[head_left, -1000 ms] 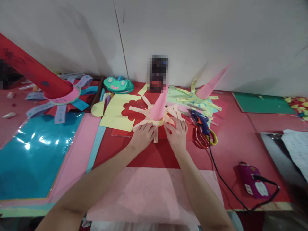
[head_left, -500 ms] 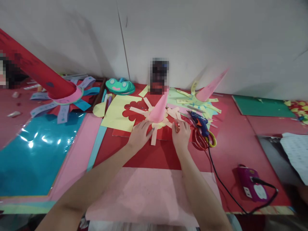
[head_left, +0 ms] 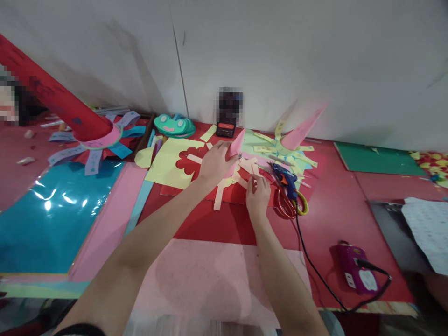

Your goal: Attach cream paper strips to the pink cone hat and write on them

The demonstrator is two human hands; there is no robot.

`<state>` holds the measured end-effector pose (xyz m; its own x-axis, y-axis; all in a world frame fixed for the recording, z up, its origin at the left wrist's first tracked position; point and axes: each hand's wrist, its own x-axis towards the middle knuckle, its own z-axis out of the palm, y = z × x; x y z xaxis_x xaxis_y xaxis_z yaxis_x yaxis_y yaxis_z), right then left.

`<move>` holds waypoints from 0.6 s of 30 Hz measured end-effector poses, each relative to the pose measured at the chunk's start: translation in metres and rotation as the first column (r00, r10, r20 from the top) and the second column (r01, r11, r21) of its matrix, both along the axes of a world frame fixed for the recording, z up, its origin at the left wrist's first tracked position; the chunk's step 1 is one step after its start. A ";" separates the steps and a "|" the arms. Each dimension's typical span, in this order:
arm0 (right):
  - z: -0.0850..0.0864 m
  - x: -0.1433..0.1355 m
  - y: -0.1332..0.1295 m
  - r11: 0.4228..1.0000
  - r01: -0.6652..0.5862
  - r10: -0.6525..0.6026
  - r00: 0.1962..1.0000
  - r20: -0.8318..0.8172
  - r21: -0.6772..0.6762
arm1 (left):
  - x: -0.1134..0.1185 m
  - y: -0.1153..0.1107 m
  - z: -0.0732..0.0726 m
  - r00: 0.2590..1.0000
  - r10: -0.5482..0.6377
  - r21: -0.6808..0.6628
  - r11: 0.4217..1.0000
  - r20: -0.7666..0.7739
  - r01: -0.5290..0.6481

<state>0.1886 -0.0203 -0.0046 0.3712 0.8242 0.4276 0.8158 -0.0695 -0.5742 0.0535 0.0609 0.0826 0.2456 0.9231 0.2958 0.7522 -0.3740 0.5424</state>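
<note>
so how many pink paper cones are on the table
2: one pink cone at the left hand, partly covered by it; another pink cone beyond the glue gun. I can't rule out hidden ones.

Centrally, before the device (head_left: 226, 129) and wall (head_left: 280, 60), a cone (head_left: 239, 141); to its right, glue gun (head_left: 287, 182) beside scissors (head_left: 305, 205); nearer right, power adapter (head_left: 353, 263); at left, tube (head_left: 52, 88).

This was a paper-craft workspace: a red table (head_left: 336, 205) ran along a gray wall (head_left: 280, 56) that filled the top of the frame. A pink paper cone (head_left: 238, 143) stood near center, green frog-face cutouts (head_left: 173, 125) lay left of center, a blue glue gun (head_left: 286, 180) right of center, and colored sheets (head_left: 59, 228) at lower left.
</note>
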 end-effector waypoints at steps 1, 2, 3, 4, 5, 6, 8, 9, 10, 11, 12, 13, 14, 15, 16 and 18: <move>0.001 0.000 0.000 1.000 0.016 -0.016 1.000 0.002 0.019 | -0.001 0.000 0.005 1.000 -0.006 0.017 1.000 0.006 0.006; 0.001 0.000 0.000 0.999 0.036 -0.036 0.999 0.006 0.037 | -0.002 0.000 0.010 1.000 -0.019 0.044 0.999 0.014 0.018; 0.002 0.001 0.000 0.997 0.057 -0.058 0.998 0.009 0.053 | -0.005 0.000 0.017 0.999 -0.039 0.074 0.997 0.020 0.038; 0.003 0.001 0.001 0.995 0.076 -0.076 0.997 0.010 0.064 | -0.007 0.000 0.023 0.998 -0.067 0.102 0.993 0.021 0.064; 0.003 0.002 0.001 0.994 0.086 -0.087 0.996 0.008 0.072 | -0.010 0.000 0.030 0.995 -0.096 0.123 0.988 0.016 0.093; 0.004 0.002 0.001 0.993 0.090 -0.090 0.996 0.005 0.076 | -0.013 0.001 0.036 0.992 -0.122 0.137 0.983 0.009 0.120; 0.004 0.002 0.001 0.994 0.083 -0.083 0.997 0.000 0.076 | -0.019 0.002 0.046 0.988 -0.156 0.143 0.978 0.007 0.154; 0.004 0.002 0.001 0.994 0.080 -0.080 0.997 -0.002 0.072 | -0.021 0.003 0.050 0.986 -0.169 0.140 0.976 0.012 0.165; 0.004 0.002 0.001 0.995 0.077 -0.077 0.997 -0.005 0.067 | -0.023 0.004 0.052 0.982 -0.185 0.135 0.974 0.018 0.181; 0.004 0.002 0.001 0.995 0.076 -0.075 0.997 -0.007 0.063 | -0.025 0.004 0.054 0.978 -0.209 0.127 0.971 0.022 0.205; 0.003 0.002 0.001 0.995 0.076 -0.076 0.997 -0.010 0.057 | -0.027 0.005 0.055 0.971 -0.237 0.116 0.966 0.024 0.232; 0.002 0.002 0.001 0.996 0.074 -0.074 0.997 -0.013 0.052 | -0.028 0.005 0.055 0.964 -0.263 0.100 0.960 0.025 0.260; 0.002 0.002 0.001 0.997 0.070 -0.069 0.997 -0.017 0.046 | -0.030 0.005 0.055 0.958 -0.285 0.079 0.956 0.029 0.282; 0.001 0.002 0.001 0.997 0.063 -0.063 0.998 -0.020 0.038 | -0.031 0.005 0.054 0.954 -0.299 0.053 0.953 0.037 0.297; 0.000 0.002 0.002 0.998 0.058 -0.058 0.998 -0.024 0.028 | -0.032 0.005 0.052 0.950 -0.307 0.026 0.952 0.051 0.306; -0.002 0.002 0.003 0.998 0.055 -0.054 0.998 -0.030 0.010 | -0.035 0.006 0.046 0.941 -0.322 -0.018 0.945 0.100 0.325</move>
<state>0.1907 -0.0173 -0.0065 0.4279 0.7980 0.4243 0.7937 -0.1072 -0.5988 0.0187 0.0671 0.1286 0.5053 0.8081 0.3026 0.5385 -0.5693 0.6212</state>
